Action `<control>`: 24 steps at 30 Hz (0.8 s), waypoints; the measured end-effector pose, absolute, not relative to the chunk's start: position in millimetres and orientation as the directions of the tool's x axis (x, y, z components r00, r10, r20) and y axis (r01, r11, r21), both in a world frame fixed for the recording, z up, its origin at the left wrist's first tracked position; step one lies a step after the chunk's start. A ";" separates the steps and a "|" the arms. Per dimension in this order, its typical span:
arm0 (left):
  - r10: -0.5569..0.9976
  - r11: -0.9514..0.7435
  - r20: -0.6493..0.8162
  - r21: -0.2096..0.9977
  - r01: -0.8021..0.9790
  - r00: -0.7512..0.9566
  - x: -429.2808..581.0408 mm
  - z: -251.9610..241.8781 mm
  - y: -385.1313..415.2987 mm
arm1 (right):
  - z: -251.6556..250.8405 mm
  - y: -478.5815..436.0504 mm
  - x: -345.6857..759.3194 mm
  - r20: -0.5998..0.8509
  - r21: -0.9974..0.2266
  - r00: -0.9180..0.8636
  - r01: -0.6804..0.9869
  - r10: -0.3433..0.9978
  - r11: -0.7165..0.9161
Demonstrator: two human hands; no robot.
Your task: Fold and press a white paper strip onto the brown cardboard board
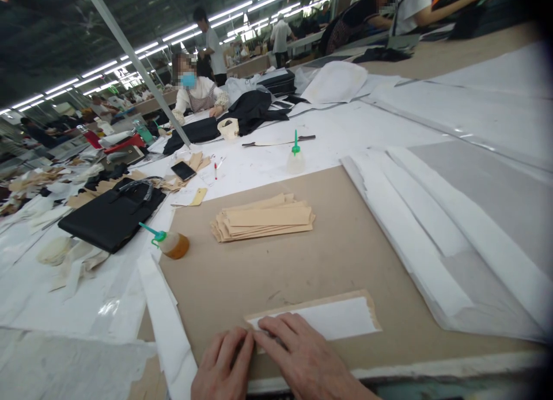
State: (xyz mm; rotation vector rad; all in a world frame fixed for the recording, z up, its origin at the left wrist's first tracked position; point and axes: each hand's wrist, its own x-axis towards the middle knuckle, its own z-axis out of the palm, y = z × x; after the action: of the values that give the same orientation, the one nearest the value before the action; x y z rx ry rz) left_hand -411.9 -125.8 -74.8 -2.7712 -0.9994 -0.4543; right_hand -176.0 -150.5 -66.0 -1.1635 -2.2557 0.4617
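Left hand point(224, 362) curled, right hand point(300, 351) arched; white-faced strip point(348, 319) pressed near left end, pinch can't be told. Likely light, bendable; best taken by edges.

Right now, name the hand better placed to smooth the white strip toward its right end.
Right, I'd judge: the right hand already lies over the white strip, on the side nearer that end. The left hand is by the strip's left end, farther away.
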 end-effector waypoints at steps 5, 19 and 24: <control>0.769 -0.638 0.378 0.411 0.651 0.515 -403.8 -73.4 -124.4 | -77.9 -145.7 -185.6 0.445 -0.423 -0.428 0.673 0.787 0.606; 0.834 -0.522 0.431 0.417 0.744 0.343 -390.2 -84.8 -122.5 | -78.7 -146.9 -182.5 0.427 -0.446 -0.420 0.672 0.800 0.591; 0.772 -0.596 0.427 0.230 0.770 0.470 -390.5 -77.6 -120.9 | -76.8 -145.8 -183.0 0.442 -0.448 -0.408 0.672 0.799 0.590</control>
State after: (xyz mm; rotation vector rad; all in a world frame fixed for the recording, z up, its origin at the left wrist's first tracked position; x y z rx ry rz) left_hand -390.5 -120.9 -77.6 -2.6977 -1.4152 -0.7889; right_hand -183.0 -145.8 -76.8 -1.1617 -2.1912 0.2632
